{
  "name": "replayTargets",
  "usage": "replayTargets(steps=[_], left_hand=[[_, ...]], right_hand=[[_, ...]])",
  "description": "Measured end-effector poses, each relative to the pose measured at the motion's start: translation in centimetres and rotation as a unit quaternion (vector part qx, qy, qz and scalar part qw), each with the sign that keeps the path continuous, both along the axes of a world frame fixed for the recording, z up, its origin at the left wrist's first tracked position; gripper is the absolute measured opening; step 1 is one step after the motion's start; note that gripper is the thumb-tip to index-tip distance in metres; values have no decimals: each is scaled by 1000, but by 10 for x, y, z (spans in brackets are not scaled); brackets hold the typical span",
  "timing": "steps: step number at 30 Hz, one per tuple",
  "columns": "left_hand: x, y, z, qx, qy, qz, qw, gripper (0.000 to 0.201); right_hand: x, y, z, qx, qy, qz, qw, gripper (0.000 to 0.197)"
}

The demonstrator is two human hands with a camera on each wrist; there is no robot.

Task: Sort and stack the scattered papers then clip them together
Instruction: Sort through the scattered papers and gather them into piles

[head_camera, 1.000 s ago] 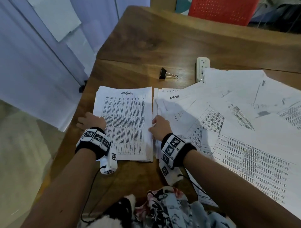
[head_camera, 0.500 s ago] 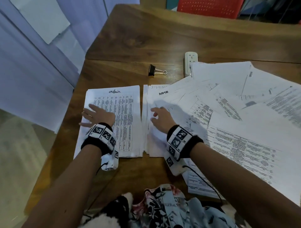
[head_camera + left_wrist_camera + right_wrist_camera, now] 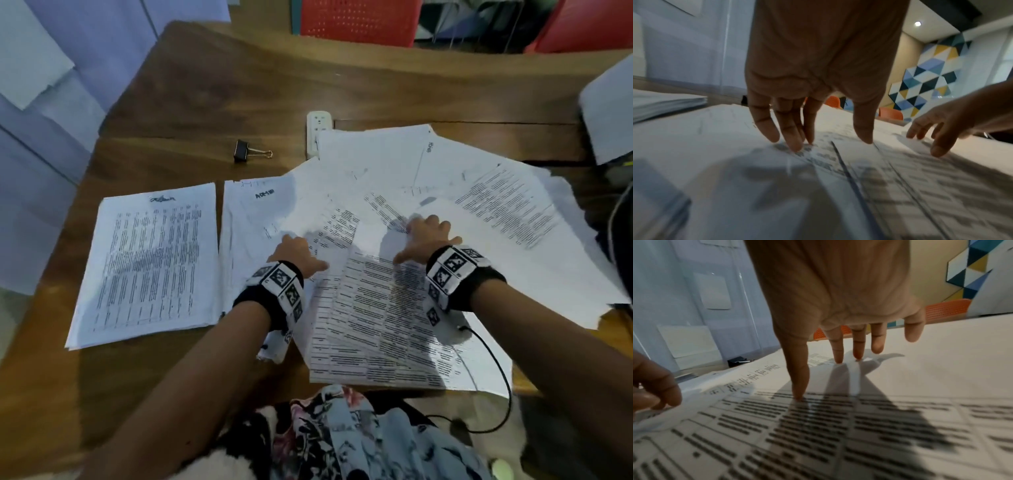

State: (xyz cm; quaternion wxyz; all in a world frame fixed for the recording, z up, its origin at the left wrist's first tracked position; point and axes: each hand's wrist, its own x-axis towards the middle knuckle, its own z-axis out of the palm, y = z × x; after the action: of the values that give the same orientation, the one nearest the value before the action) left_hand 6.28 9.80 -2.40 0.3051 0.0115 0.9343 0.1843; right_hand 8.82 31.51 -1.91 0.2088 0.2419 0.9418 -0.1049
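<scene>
- Both hands were down flat on the scattered papers, the messy fan of printed sheets covering the right half of the wooden surface.
- Left hand had its fingers straight and spread, tips pressing on a sheet near the left side of the fan, nothing gripped. The left wrist view showed the fingertips touching the paper.
- Right hand was the same deal: fingers apart and stretched out, thumb and a couple of fingertips touching the sheets, little finger lifted off a bit.
- Between the two hands lay a densely printed table sheet, on top of the pile and running toward the near edge.
- The neat stack sat off to the left, squared up, just beside the fan and untouched by either hand.
- Black binder clip was lying on bare wood beyond the stack, well apart from both hands.
- A white power strip poked out from under the far edge of the papers.
</scene>
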Motion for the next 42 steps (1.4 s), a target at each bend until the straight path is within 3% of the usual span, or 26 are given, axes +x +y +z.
replayTargets(steps=[2, 3, 4, 6, 9, 11, 13, 17, 20, 22, 25, 28, 29, 31, 33, 36, 39, 42], left_hand=[[12, 13, -5, -43, 7, 6, 999, 93], [18, 19, -7, -49, 14, 6, 999, 97], [23, 24, -7, -51, 10, 13, 999, 92], [28, 31, -12, -21, 17, 29, 999, 65], [25, 33, -14, 78, 45, 100, 991, 18], [21, 30, -14, 102, 75, 138, 982, 32], [16, 25, -15, 112, 97, 184, 972, 33], [8, 15, -23, 135, 133, 236, 953, 41], [5, 16, -25, 260, 122, 213, 934, 36], [8, 22, -19, 376, 76, 195, 903, 26], [7, 26, -10, 449, 40, 186, 873, 23], [0, 16, -6, 391, 80, 204, 894, 23], [-4, 8, -8, 326, 113, 213, 914, 28], [-7, -8, -9, 109, 146, 209, 961, 50], [-1, -21, -7, -84, 81, 158, 981, 86], [8, -32, -15, -153, 6, 138, 979, 122], [9, -33, -20, -183, -8, 125, 975, 112], [3, -31, -15, -109, -10, 117, 987, 66]], right_hand=[[9, 10, -4, -6, -9, 13, 1000, 91], [13, 12, -6, -7, -15, 25, 1000, 93], [15, 12, -9, -5, -21, 40, 999, 92], [18, 11, -12, -5, -13, 62, 998, 82], [24, 16, -14, -71, 94, 58, 991, 49], [30, 24, -16, -103, 179, 60, 977, 30], [36, 33, -17, -106, 238, 73, 963, 18], [41, 42, -10, -150, 259, 145, 943, 15], [42, 33, 1, -243, 292, 208, 902, 11], [39, 22, 2, -283, 308, 227, 880, 8], [29, 11, -1, -329, 284, 209, 876, 15], [21, 6, 4, -317, 225, 187, 902, 28], [18, 6, 7, -281, 216, 204, 912, 37], [9, 3, 18, -178, 215, 271, 921, 48], [-2, -2, 31, -71, 206, 328, 919, 46], [-17, -12, 43, 8, 211, 371, 904, 38], [-23, -18, 45, 53, 209, 427, 878, 34], [-24, -29, 44, 79, 166, 492, 851, 31]])
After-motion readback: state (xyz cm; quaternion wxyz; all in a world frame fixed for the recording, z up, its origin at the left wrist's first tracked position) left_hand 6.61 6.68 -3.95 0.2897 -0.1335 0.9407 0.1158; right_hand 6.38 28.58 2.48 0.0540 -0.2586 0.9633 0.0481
